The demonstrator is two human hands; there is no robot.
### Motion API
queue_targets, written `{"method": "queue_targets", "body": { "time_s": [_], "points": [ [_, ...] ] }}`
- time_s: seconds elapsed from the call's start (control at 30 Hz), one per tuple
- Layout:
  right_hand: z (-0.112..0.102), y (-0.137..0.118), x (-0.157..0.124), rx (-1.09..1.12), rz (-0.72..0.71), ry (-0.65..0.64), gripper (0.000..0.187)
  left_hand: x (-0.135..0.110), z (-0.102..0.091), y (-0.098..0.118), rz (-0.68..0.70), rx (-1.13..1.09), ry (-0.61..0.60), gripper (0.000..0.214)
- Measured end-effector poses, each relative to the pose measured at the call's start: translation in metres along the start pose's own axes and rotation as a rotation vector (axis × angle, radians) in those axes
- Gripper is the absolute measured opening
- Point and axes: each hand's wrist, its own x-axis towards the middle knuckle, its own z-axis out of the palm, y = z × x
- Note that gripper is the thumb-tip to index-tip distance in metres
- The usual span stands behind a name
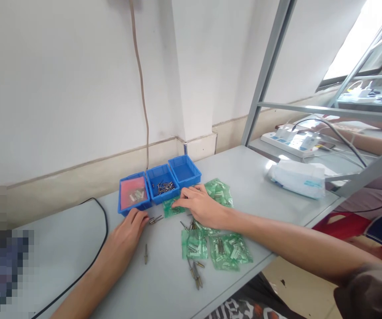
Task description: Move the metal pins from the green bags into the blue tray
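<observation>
My left hand rests on the grey table, fingers curled loosely, its fingertips beside a small metal pin and just below the left blue tray. My right hand lies palm down with fingers spread flat on a small green bag in front of the middle blue tray, which holds several metal pins. Several more green bags lie under and beside my right wrist, with loose pins near them.
A third blue tray stands at the right of the row. A black cable loops across the table's left part. A white packet and a power strip lie at the right, behind a grey metal frame. The table edge runs close in front.
</observation>
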Motion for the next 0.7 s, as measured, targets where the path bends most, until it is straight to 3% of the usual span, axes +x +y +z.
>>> {"method": "queue_targets", "body": {
  "time_s": [0.43,0.7],
  "points": [
    [-0.001,-0.002,0.0,0.056,0.006,0.031,0.065,0.0,0.0,0.003,0.007,-0.087,0.041,0.035],
    [-0.018,-0.016,0.007,0.498,0.226,0.175,0.038,-0.001,0.006,-0.002,0.04,-0.145,0.013,0.031]
  ]
}}
